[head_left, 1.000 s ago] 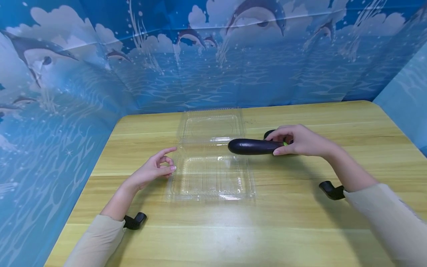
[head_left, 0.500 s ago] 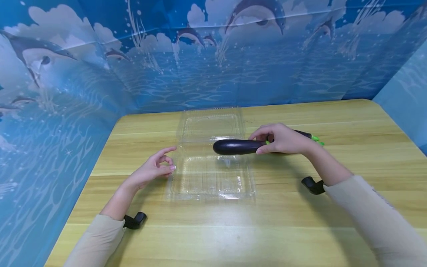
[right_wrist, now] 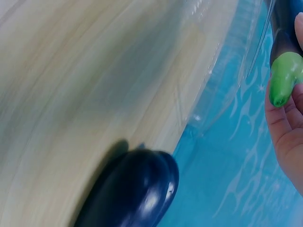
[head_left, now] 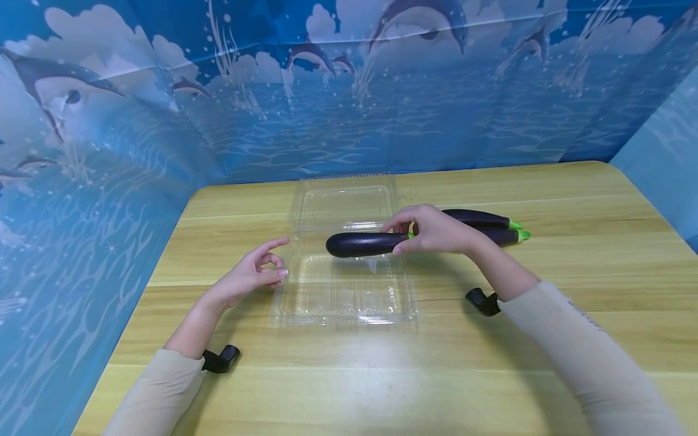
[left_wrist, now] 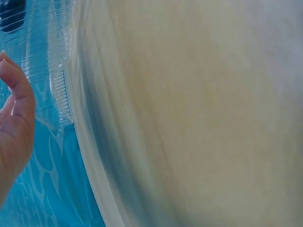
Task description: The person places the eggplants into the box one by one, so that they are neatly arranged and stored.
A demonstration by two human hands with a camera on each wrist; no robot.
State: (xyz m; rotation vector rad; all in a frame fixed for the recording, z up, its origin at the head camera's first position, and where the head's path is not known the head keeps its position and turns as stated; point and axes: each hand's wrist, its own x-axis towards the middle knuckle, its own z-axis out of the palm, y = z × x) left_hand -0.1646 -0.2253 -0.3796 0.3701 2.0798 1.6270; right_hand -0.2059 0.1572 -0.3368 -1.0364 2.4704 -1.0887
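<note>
A glossy dark purple eggplant (head_left: 362,244) is pinched near its green stem by my right hand (head_left: 433,230). It lies level over a clear plastic clamshell box (head_left: 349,303), whose lid (head_left: 349,203) is folded back behind the base. The right wrist view shows the green stem end (right_wrist: 284,75) against the fingers. My left hand (head_left: 253,272) is at the box's left rim, index finger extended and the other fingers loosely bent, with nothing held. In the left wrist view this left hand (left_wrist: 16,113) appears at the edge, beside the ribbed clear plastic (left_wrist: 54,71).
Two more eggplants lie side by side on the wooden table (head_left: 349,387) to the right: a rear one (head_left: 477,218) and a front one (head_left: 504,235), partly behind my right hand. A blue curtain (head_left: 327,133) with dolphins hangs along the table's back and sides.
My right hand has carried the eggplant leftward, from the box's right edge to over its middle. The two eggplants behind it have come into fuller view. My left hand has stayed still.
</note>
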